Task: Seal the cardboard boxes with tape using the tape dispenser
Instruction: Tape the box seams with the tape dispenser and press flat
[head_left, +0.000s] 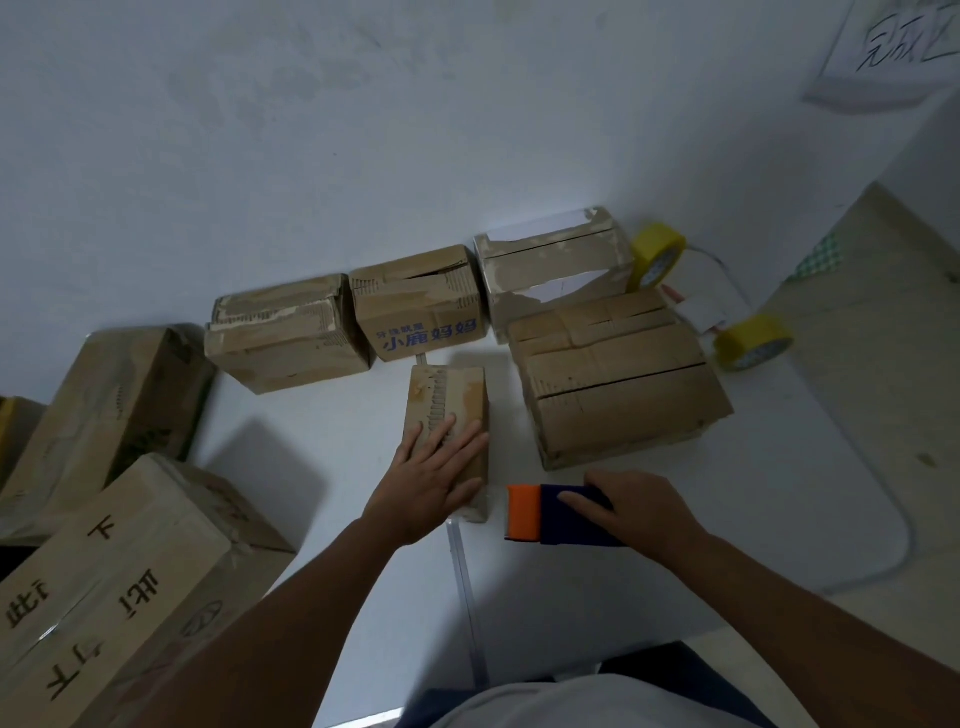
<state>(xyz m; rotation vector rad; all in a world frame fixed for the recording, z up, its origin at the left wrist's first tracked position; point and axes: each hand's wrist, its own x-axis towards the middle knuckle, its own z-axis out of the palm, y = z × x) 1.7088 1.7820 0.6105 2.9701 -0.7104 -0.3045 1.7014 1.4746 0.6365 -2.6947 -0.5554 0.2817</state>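
Note:
A small narrow cardboard box (448, 396) lies on the white table (779, 467) in front of me. My left hand (434, 475) rests flat on its near end, fingers spread. Just to its right, my right hand (631, 512) grips a tape dispenser (545, 514) with a dark blue body and an orange front, held low over the table. A strip of clear tape runs from the box's near end toward me along the table. A larger box (618, 384) sits to the right of the small one.
Three worn boxes (415, 306) line the wall behind. Two yellow tape rolls (655, 255) (753, 343) stand at the right by some paper. Big cartons (119, 582) are stacked at the left off the table. The table's rounded corner is at the right.

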